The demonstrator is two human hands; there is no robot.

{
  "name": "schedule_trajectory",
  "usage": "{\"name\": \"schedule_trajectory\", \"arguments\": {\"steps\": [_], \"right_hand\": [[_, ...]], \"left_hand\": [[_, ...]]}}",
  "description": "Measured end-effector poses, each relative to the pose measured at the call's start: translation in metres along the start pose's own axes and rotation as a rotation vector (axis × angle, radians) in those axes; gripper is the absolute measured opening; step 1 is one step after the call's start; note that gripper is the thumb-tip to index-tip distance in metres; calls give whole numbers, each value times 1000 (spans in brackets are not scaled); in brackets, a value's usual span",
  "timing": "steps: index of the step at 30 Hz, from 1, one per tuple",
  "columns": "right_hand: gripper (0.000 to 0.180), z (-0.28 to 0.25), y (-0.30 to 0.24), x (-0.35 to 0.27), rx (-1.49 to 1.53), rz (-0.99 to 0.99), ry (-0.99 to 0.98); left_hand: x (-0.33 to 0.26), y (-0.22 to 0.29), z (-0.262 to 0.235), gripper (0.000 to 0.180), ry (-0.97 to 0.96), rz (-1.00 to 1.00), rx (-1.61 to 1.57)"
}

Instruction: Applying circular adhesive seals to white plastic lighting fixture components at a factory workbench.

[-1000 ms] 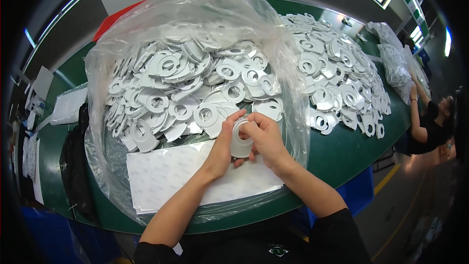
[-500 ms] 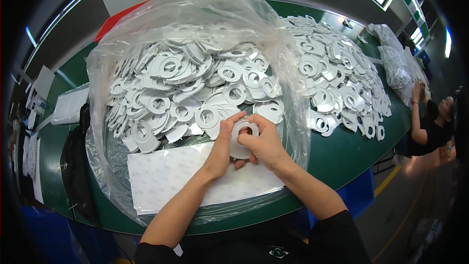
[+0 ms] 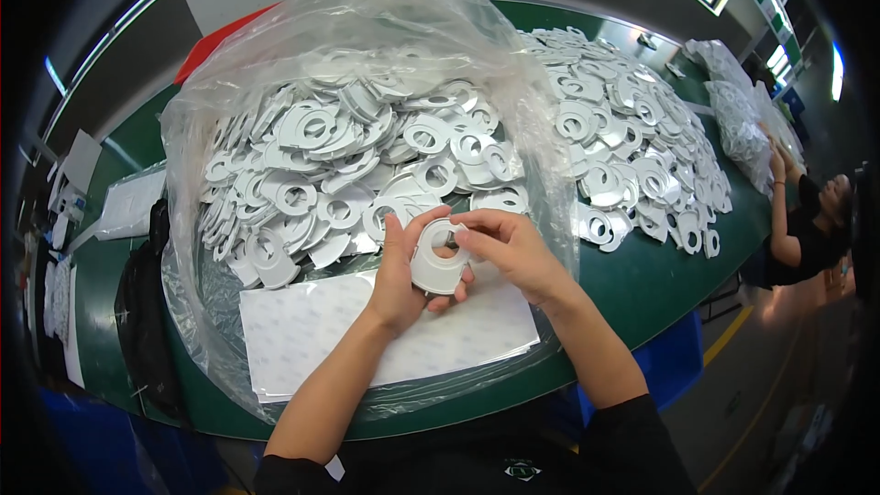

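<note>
A white plastic part [image 3: 434, 272], rounded with a large round hole toward its upper end, rests in my left hand [image 3: 400, 277]. The left fingers wrap beneath it, and some fingertips show past its lower right edge. At the upper right rim of the part, my right hand [image 3: 519, 255] pinches with thumb and forefinger beside the hole. Whether a small piece also lies between those fingertips is hidden. Under both hands is a stack of white sheets [image 3: 312, 339]. Just beyond, a heap of like white parts [image 3: 316, 128] fills an open clear plastic bag [image 3: 403, 5].
To the right, a second heap of white parts [image 3: 632, 147] lies on the green table [image 3: 632, 298]. Stuffed clear bags [image 3: 738, 124] stand farther right, where another person [image 3: 797, 211] reaches toward them. A black bag [image 3: 147, 330] hangs over the left side. Blue bins [image 3: 674, 357] sit below the edge.
My right thumb has come out of the part's hole, and the right hand has shifted to its upper right rim. The left hand has moved slightly left with the part, baring more of its face.
</note>
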State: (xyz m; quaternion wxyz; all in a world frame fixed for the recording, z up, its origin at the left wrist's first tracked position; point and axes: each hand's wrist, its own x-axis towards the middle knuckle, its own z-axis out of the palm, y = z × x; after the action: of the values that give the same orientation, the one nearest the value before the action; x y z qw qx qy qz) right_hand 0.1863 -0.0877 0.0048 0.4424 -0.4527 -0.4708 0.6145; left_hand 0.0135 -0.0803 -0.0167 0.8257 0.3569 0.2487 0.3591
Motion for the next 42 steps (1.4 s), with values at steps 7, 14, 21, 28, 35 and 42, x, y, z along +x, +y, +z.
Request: {"name": "schedule_trajectory", "arguments": {"steps": [7,14,21,28,35,42], "right_hand": [[18,-40,-19,4,-88,-45,148],[28,-71,-11,12,448,-359,657],[18,-1,9,0,-508,-550,149],[14,7,31,1,-875,-613,-162],[16,-6,38,4,-811,-571,-186],[22,-8,39,21,-784,-661,-268]], "left_hand": [[2,-6,6,82,-2,122,136],[-13,13,23,46,56,325,337],[-88,91,109,47,-1403,593,419],[-92,103,109,35,-1597,380,327],[-94,100,94,33,-1729,319,285],[-124,94,143,31,-1581,236,371]]}}
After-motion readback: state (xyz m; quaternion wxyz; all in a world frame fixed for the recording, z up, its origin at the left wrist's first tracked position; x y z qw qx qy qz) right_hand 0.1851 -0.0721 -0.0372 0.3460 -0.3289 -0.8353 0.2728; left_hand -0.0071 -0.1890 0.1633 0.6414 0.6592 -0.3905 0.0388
